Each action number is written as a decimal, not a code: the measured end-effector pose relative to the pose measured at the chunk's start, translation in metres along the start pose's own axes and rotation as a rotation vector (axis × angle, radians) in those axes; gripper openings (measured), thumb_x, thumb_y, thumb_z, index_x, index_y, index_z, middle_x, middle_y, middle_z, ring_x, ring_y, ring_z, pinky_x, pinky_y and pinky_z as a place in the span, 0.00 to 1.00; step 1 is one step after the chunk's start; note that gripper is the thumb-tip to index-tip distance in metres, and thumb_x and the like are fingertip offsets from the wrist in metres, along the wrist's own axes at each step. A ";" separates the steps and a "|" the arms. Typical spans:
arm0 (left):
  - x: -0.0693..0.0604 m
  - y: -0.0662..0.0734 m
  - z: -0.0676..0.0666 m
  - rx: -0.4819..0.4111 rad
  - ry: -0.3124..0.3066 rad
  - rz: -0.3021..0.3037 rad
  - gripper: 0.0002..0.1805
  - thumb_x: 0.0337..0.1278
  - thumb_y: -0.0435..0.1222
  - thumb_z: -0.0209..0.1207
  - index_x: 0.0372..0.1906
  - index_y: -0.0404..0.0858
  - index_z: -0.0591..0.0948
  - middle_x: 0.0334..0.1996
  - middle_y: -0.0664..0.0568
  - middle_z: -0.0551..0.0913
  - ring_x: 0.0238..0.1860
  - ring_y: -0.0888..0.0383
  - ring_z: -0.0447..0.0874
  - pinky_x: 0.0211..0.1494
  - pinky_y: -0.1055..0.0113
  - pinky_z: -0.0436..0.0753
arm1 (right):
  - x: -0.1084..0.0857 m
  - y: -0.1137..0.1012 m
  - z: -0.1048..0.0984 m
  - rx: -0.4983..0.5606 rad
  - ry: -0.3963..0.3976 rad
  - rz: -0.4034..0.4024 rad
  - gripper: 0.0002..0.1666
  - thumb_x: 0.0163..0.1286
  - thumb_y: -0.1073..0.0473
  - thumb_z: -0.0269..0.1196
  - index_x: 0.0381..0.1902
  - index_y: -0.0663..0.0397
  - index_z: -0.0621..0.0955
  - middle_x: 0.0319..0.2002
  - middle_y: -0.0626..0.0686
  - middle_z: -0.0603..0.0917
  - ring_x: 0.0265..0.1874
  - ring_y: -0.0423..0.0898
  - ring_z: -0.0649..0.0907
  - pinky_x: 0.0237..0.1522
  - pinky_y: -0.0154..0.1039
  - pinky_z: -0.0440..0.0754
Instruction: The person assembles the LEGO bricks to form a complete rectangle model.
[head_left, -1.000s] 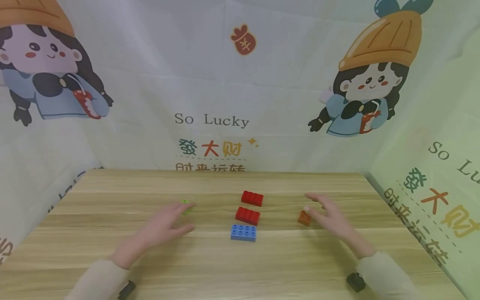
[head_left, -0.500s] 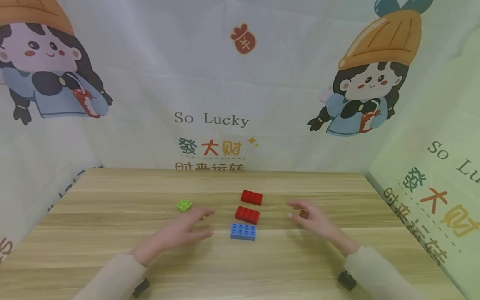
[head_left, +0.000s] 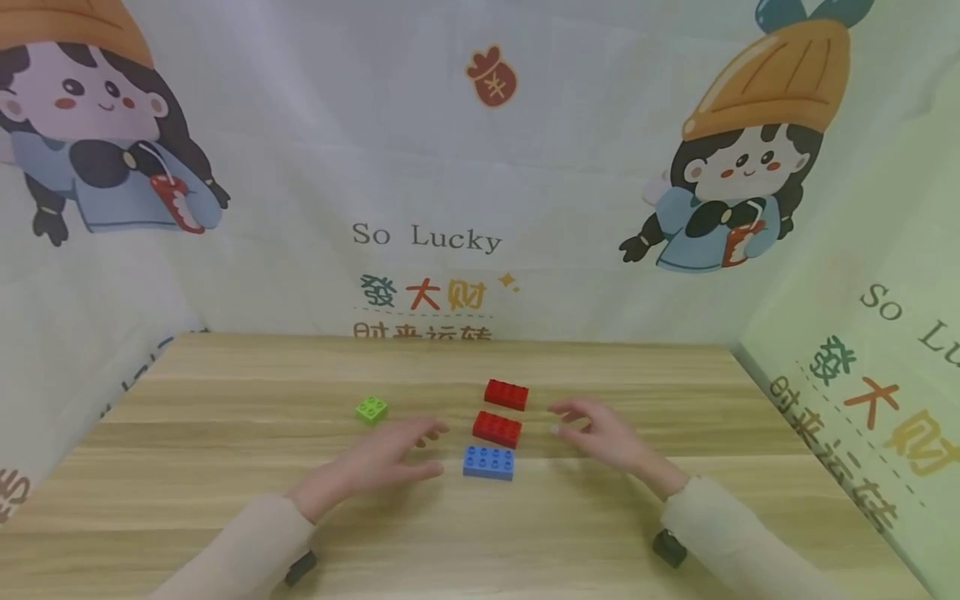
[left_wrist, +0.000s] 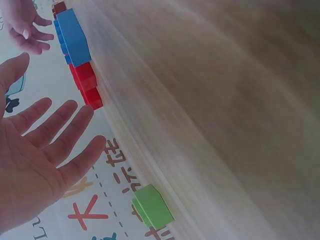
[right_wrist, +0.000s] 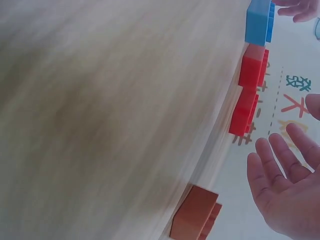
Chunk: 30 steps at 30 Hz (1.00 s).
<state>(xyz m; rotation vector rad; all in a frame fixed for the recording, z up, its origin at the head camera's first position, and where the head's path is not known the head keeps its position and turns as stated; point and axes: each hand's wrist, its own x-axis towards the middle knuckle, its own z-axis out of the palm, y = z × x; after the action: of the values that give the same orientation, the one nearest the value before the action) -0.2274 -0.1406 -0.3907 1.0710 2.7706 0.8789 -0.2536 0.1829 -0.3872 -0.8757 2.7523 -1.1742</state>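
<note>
My left hand (head_left: 381, 454) hovers over the table with its fingers spread, holding nothing, just left of a blue brick (head_left: 489, 462). Behind the blue brick lie two red bricks, a nearer one (head_left: 497, 429) and a farther one (head_left: 507, 394). On the other side, my right hand (head_left: 604, 437) is in the air with loosely bent fingers and nothing in its grasp. A small green brick (head_left: 371, 409) sits beyond my left hand. In the right wrist view an orange-brown brick (right_wrist: 195, 214) stands below my right hand; the head view hides it behind that hand.
The wooden table (head_left: 570, 533) ends at a printed cloth backdrop (head_left: 420, 167) behind it. More of this cloth hangs along the left and right sides.
Both hands have moved inward toward the blue and red bricks. The green brick has come into full view, while my right hand now covers the orange-brown brick. The bricks have not moved.
</note>
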 end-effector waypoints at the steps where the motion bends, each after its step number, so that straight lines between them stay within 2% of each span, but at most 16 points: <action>1: 0.001 0.000 0.001 0.004 -0.005 0.003 0.28 0.52 0.45 0.57 0.56 0.36 0.68 0.49 0.45 0.74 0.46 0.52 0.73 0.48 0.59 0.73 | 0.001 -0.001 0.001 0.005 -0.004 -0.001 0.21 0.63 0.57 0.57 0.51 0.63 0.73 0.49 0.58 0.75 0.45 0.52 0.75 0.41 0.41 0.75; 5: 0.005 0.002 0.002 0.007 -0.020 0.004 0.28 0.52 0.46 0.57 0.56 0.35 0.68 0.48 0.45 0.74 0.46 0.53 0.74 0.48 0.59 0.73 | 0.005 -0.002 0.007 -0.010 -0.013 -0.013 0.22 0.62 0.56 0.58 0.50 0.64 0.73 0.48 0.59 0.75 0.43 0.52 0.76 0.40 0.41 0.76; 14: 0.015 0.007 0.009 -0.026 -0.077 -0.011 0.25 0.52 0.45 0.58 0.53 0.36 0.70 0.48 0.48 0.75 0.47 0.55 0.72 0.48 0.61 0.73 | 0.017 -0.005 0.020 -0.021 -0.063 0.050 0.22 0.59 0.54 0.61 0.49 0.60 0.74 0.47 0.54 0.77 0.42 0.47 0.76 0.39 0.40 0.75; 21: 0.019 0.005 0.015 0.003 -0.086 -0.002 0.24 0.51 0.45 0.58 0.52 0.36 0.71 0.45 0.49 0.76 0.46 0.55 0.73 0.48 0.61 0.73 | 0.026 -0.006 0.027 -0.056 -0.082 0.091 0.23 0.56 0.54 0.63 0.48 0.58 0.75 0.46 0.52 0.78 0.41 0.47 0.77 0.39 0.40 0.75; 30: 0.026 0.005 0.019 0.014 -0.089 -0.028 0.24 0.49 0.43 0.59 0.51 0.37 0.71 0.45 0.49 0.76 0.46 0.55 0.73 0.48 0.61 0.72 | 0.036 -0.005 0.032 -0.074 -0.107 0.134 0.26 0.53 0.52 0.65 0.48 0.59 0.75 0.46 0.54 0.78 0.40 0.47 0.78 0.41 0.41 0.75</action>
<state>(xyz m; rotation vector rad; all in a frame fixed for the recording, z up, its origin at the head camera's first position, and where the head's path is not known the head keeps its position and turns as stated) -0.2394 -0.1121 -0.4001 1.0434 2.7165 0.7896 -0.2736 0.1410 -0.4000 -0.7245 2.7348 -0.9800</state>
